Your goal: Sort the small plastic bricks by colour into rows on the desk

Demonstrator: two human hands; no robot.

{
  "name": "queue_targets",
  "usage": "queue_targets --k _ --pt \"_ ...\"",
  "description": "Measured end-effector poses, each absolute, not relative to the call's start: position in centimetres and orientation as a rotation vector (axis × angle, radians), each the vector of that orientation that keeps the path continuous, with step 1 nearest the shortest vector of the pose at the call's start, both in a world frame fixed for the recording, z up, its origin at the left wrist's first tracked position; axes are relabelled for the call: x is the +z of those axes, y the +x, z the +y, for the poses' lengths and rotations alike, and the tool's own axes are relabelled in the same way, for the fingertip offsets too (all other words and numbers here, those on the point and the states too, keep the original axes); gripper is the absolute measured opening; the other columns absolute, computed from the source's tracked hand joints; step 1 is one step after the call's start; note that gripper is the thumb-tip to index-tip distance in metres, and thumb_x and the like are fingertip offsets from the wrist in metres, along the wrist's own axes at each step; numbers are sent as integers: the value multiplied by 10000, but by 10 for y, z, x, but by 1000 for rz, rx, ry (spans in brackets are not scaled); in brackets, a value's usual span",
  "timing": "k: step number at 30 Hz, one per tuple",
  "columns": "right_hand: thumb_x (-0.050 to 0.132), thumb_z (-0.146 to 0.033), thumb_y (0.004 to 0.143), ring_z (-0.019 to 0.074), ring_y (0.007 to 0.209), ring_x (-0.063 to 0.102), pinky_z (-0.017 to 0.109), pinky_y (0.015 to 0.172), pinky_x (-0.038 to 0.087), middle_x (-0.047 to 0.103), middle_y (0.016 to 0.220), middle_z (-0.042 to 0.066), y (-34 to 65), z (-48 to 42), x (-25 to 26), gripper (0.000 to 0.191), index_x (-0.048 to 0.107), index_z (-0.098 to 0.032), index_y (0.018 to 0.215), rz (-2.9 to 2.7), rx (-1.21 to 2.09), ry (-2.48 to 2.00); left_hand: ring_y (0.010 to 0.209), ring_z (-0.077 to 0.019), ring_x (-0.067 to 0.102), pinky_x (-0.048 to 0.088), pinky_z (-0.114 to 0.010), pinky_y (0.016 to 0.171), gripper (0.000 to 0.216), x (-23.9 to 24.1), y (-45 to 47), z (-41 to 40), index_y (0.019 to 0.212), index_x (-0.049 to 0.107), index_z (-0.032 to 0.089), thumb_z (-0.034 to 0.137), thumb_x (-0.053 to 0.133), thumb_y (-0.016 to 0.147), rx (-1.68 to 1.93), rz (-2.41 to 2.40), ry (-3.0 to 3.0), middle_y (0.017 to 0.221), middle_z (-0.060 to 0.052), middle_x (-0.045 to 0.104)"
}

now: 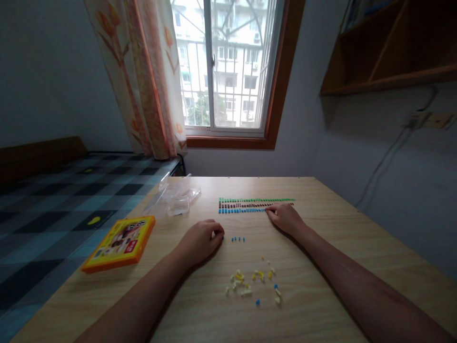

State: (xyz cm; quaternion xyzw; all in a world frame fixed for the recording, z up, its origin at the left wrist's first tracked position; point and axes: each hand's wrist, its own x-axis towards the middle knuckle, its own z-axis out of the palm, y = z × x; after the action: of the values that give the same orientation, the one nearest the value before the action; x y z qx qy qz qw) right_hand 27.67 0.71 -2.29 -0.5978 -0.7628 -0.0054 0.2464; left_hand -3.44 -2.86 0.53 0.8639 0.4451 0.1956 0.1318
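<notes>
My right hand (285, 216) rests at the right end of the row of small blue bricks (235, 210), fingertips pinched together there on what looks like a tiny blue brick. Behind that row run a row of dark brown bricks (246, 205) and a row of green bricks (246, 200). My left hand (205, 238) lies on the table with thumb and forefinger closed on a small dark blue brick (223, 237). Just right of it stand several loose blue bricks (238, 239). Nearer to me lies a scattered pile of yellow and cream bricks (237, 281), with a stray blue brick (257, 302) beside it.
A yellow-orange box (119, 243) lies at the table's left edge. Behind it are clear plastic containers (178, 200). Left of the wooden table (321, 295) is a bed with a checked cover (53, 205). A window (232, 66) is beyond, and a shelf (392, 81) hangs at right.
</notes>
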Motion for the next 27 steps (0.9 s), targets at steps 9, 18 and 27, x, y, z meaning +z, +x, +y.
queue_targets --k 9,18,27 --pt "531 -238 874 186 935 687 250 881 487 761 1002 63 276 8 -24 269 783 -203 964 -2067 -20 -1654 760 -165 613 451 -262 701 211 8 -34 -30 819 724 198 247 520 842 570 1297 2497 846 -45 687" --pt "536 -229 870 206 925 686 283 866 498 760 997 74 276 8 -26 257 777 -202 953 -1995 -53 -1622 751 -164 607 448 -268 693 215 7 -34 -30 834 723 197 243 513 840 567 1291 2494 858 -45 686" --pt "543 -156 855 133 723 633 235 708 472 719 883 43 237 -26 -12 251 763 -216 960 -2175 107 -1188 804 -178 612 458 -279 752 215 6 -35 -27 828 703 185 122 506 767 637 1393 2488 870 -49 685"
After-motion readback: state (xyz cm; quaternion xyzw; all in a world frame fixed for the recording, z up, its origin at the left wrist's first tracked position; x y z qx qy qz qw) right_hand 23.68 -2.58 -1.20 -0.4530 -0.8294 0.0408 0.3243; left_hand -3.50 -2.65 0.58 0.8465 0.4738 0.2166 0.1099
